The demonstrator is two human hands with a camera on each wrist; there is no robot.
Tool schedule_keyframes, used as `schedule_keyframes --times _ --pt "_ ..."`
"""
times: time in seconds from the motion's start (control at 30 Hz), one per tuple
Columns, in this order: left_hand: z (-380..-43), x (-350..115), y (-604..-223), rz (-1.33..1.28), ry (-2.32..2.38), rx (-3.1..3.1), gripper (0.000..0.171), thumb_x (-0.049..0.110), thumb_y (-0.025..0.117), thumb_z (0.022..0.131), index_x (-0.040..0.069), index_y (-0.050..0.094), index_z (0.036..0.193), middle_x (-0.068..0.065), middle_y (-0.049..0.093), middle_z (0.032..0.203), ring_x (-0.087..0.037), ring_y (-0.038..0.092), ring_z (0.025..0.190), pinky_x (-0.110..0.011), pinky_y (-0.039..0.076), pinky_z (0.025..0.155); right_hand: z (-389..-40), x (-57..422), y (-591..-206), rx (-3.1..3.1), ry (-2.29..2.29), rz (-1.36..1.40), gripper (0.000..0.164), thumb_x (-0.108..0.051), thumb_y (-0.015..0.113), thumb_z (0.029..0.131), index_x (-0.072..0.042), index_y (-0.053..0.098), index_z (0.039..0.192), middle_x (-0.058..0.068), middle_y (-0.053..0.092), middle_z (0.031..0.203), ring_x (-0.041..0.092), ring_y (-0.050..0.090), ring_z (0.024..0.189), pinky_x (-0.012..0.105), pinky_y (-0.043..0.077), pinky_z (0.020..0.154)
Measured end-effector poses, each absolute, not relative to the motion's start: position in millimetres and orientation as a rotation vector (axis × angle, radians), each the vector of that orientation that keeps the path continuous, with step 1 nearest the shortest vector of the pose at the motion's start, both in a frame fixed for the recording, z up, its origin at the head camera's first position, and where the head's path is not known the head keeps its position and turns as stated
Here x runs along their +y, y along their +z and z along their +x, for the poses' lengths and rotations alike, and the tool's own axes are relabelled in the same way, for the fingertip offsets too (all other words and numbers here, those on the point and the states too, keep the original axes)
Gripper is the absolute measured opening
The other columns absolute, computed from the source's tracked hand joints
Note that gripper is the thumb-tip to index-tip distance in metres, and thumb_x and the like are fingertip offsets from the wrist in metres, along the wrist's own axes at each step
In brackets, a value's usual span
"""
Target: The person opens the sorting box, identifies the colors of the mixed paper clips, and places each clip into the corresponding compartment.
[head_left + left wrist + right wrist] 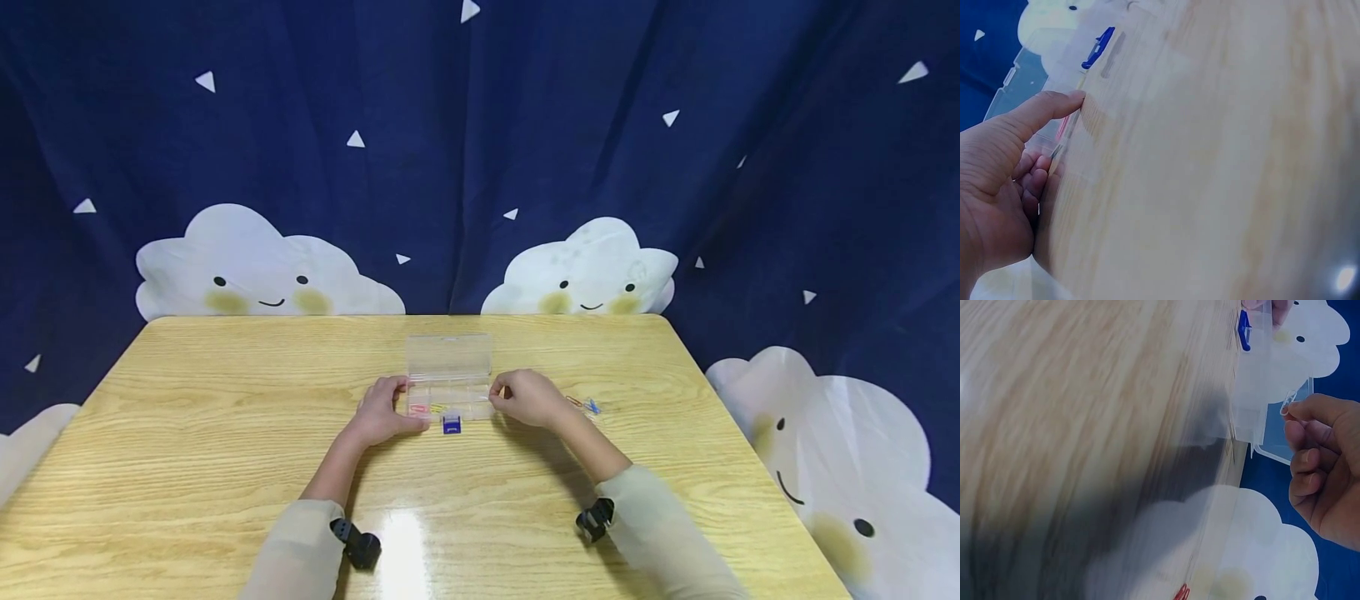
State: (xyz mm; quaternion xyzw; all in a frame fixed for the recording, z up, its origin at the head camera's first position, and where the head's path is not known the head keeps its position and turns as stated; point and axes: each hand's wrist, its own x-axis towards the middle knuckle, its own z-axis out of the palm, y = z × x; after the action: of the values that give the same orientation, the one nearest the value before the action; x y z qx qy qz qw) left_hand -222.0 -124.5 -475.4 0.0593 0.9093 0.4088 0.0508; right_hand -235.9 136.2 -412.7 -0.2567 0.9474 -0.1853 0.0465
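A clear plastic compartment box lies on the table with its transparent lid swung back and a blue latch at its front. Pink paper clips and yellow paper clips sit in separate compartments toward its left. My left hand grips the box's left end, thumb along the front edge and fingers behind. At the right end, my right hand is raised over the box. Between its thumb and index finger it pinches a white paper clip, seen in the right wrist view.
Right of the box, an orange-red paper clip and blue paper clips lie loose on the wooden table. A dark blue curtain with clouds hangs behind the table's far edge.
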Motion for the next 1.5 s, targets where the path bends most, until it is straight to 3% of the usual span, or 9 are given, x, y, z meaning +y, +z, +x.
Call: schedule_keyframes --times 1.5 --pt "-219.8 -123.2 -475.6 0.162 1.266 2.776 0.078 0.032 0.083 0.064 0.003 0.048 0.127 -0.012 0.052 0.115 -0.026 0.044 0.106 -0.042 0.032 0.091 -236.5 106.3 -419.9 2.853 -0.648 -0.746 0.010 -0.021 0.062 0.088 -0.014 0.069 0.086 -0.006 0.056 0.064 0.006 0.045 0.054 0.021 0.036 0.053"
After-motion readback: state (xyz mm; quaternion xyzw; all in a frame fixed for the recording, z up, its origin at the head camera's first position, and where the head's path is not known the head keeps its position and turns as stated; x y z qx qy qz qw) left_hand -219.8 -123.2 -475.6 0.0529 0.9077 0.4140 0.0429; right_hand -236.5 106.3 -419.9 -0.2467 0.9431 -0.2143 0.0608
